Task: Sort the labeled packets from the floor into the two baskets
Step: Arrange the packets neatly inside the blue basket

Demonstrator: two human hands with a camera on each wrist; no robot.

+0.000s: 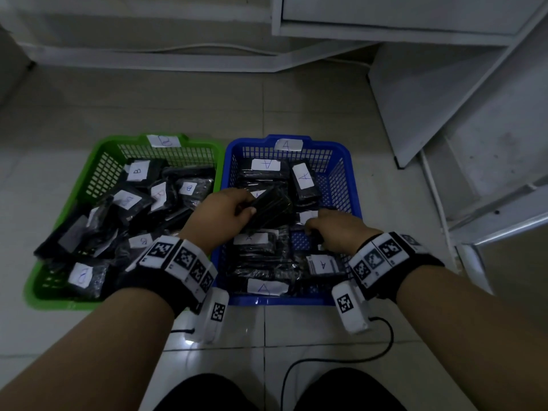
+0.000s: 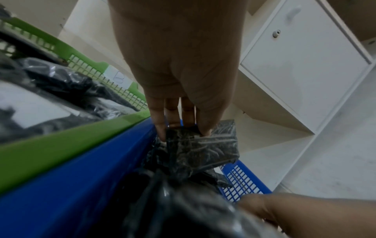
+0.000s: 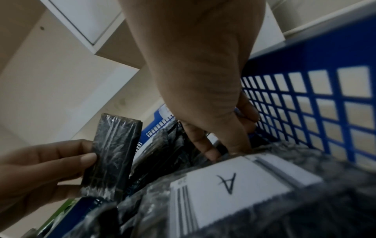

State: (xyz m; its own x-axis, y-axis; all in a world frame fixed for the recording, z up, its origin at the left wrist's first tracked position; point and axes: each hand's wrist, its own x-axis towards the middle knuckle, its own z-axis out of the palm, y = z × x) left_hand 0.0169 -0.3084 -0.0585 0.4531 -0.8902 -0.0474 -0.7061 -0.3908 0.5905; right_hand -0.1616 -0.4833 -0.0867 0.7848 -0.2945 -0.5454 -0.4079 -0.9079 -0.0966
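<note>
**Both hands in the blue basket, one packet lifted**

Taking the blue basket [image 1: 353, 185] as the landmark: hard against its left wall stands the green basket [image 1: 98, 170], tagged B on its far rim and heaped with black packets whose white labels mostly read B, as far as they can be made out.

Over the middle of the blue basket, which is tagged A, the left hand [image 1: 221, 213] has its fingers and thumb wrapped round the near end of a black wrapped packet [image 1: 271, 207]. That packet is raised above the pile, its long axis running away from the hand toward the far right corner of the basket. No label shows on the face turned to the cameras, so its letter cannot be read.

Further right, near the basket's right wall, the right hand [image 1: 338, 229] reaches down among the A-labelled packets [image 1: 321, 264]. Its fingertips [image 3: 211, 155] are curled against the plastic at a packet's edge; whether they actually pinch anything is hidden.

No packets lie on the visible floor, so sorting looks nearly finished. The left hand alone carries a packet; the green basket lies on its own side, a short sweep leftward.
</note>
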